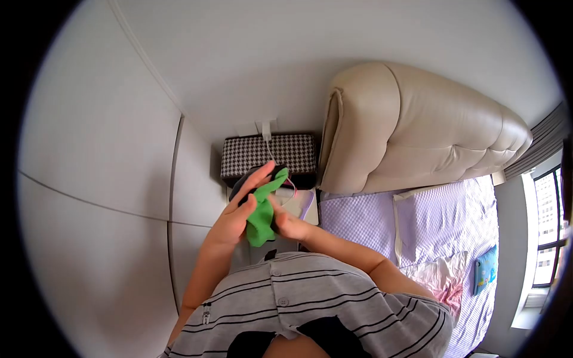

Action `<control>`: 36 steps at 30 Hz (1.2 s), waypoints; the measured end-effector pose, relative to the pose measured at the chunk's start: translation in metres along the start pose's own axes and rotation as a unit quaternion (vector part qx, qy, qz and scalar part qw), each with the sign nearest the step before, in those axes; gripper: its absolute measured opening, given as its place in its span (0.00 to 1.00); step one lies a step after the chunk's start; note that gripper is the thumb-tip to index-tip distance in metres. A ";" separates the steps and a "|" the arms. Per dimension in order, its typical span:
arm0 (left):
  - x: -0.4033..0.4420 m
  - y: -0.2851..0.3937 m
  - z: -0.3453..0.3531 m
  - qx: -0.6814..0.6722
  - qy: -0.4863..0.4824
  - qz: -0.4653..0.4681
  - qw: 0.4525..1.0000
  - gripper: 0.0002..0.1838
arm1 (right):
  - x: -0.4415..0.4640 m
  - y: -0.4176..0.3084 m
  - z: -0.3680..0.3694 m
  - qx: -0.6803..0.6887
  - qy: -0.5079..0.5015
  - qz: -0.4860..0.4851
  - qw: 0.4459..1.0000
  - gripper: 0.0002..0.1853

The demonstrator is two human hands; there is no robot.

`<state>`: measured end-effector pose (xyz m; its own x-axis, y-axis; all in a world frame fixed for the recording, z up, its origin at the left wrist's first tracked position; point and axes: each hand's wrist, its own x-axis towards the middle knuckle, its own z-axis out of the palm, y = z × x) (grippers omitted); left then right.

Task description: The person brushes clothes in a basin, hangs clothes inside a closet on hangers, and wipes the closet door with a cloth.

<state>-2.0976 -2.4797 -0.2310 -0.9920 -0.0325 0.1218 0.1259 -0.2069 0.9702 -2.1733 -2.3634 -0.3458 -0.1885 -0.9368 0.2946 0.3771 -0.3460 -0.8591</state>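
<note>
In front of my chest my two hands meet around a green cloth [260, 223], which hangs down between them. My left hand [234, 219] has its fingers stretched along a dark rounded item [239, 182] and its thumb against the cloth's edge. What kind of thing the dark item is, I cannot make out; it is mostly hidden by the hand and the cloth. My right hand [289, 225] is closed at the cloth's right side, its fingertips partly hidden behind the fabric.
Beyond my hands stands a houndstooth-patterned box [268, 149], under a white plug [266, 129] with a cable. A padded beige headboard [430, 131] and a bed with a lilac pillow [436, 209] are at right. White cabinet doors [95, 179] rise at left.
</note>
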 end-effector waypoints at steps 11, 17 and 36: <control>0.007 0.020 0.033 0.004 -0.057 0.058 0.997 0.43 | 0.004 -0.049 0.019 0.001 0.147 0.048 0.988 0.33; -0.044 0.042 0.045 0.053 0.040 0.068 0.995 0.47 | 0.014 -0.056 0.064 -0.002 0.067 0.081 0.994 0.29; -0.150 0.064 0.006 -0.029 -0.003 0.029 0.999 0.45 | 0.028 -0.001 0.125 0.045 0.186 0.154 0.969 0.34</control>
<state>-1.9410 -2.4823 -0.1854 -0.9830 -0.0410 0.1788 0.1833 -0.2618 0.9476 -2.0654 -2.3956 -0.2843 -0.3612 -0.9194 -0.1555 0.5424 -0.0715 -0.8371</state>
